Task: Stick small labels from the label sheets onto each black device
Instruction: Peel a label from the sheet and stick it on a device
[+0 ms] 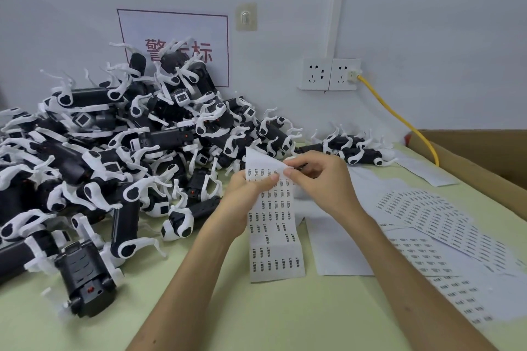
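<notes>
Black devices with white plastic guards (85, 98) are heaped at frame left, judged mostly unlabelled; a partly emptied white label sheet (273, 236) is pinched by left hand (245, 188) and right hand (322, 177)

One wide-angle head camera looks forward and down, close over the pale green tabletop (256, 316), facing the white wall (427, 8); the left edge seems blurred.

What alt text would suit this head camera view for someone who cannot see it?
Two bare hands work over a pale green table: the left hand holds a long label sheet while the right hand pinches its top corner. A pile of black devices with white parts lies to the left, and more label sheets lie spread on the right.
</notes>
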A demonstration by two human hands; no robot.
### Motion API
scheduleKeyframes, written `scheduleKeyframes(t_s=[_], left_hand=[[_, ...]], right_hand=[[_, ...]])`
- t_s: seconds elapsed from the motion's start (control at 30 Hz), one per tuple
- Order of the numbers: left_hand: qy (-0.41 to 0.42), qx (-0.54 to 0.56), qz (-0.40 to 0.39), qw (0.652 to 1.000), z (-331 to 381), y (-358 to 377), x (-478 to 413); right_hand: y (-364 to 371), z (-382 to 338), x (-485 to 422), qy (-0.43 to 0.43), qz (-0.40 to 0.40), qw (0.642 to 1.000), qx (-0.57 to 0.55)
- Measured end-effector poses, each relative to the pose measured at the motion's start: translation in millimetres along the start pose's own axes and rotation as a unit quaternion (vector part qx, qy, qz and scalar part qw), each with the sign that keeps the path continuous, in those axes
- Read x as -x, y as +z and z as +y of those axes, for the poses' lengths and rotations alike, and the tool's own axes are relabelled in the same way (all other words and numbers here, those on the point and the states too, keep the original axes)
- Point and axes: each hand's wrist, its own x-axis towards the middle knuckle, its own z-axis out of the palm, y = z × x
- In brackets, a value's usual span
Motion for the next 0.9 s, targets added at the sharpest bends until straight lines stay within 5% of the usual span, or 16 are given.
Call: scheduleKeyframes(t_s=[0.5, 0.73, 0.9], left_hand=[[0.01, -0.053, -0.03, 0.998, -6.1, 1.5, -2.2], [0.005, -0.076, -0.046, 0.996, -6.2, -1.1, -4.9], [0.032, -0.201, -0.065, 0.977, -12.7, 3.6, -5.7]], right_hand=[[-10.1, 0.9, -4.1, -0.003, 0.017, 1.0, -0.004], [-20.0, 12.1, -13.3, 0.026, 0.148, 0.988, -0.025], [-25.5, 41.5, -16.9, 0.107, 0.127, 0.975, 0.149]])
